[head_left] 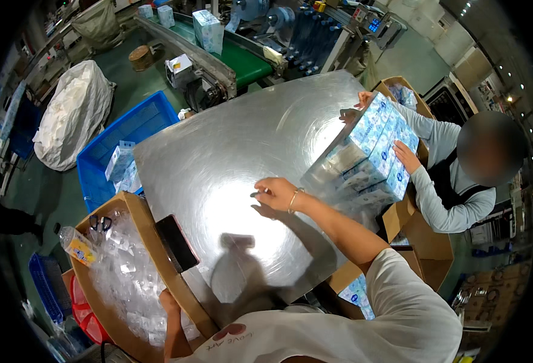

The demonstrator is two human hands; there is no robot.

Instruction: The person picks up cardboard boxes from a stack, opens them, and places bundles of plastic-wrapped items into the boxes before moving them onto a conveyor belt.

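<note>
My right hand (pixel 275 193) is raised over the metal table (pixel 218 139), its fingers loosely bent and apart, with nothing seen in them. A bracelet is on that wrist. My left hand (pixel 169 300) reaches into a cardboard box (pixel 146 230) heaped with clear plastic bags (pixel 124 278); its fingers are hidden at the near inner wall. Across the table's right end, a co-worker's two hands (pixel 406 157) hold a bundle of blue-and-white tissue packs (pixel 372 154). Clear plastic film (pixel 330 172) hangs loose at the bundle's left end.
A dark phone (pixel 177 243) lies beside the box. Scissors (pixel 100 224) and a bottle (pixel 78 245) rest on the bags. Behind stands a blue crate (pixel 97 160) holding packs. Open cartons (pixel 429 242) stand at right; a green conveyor (pixel 248 63) runs beyond the table.
</note>
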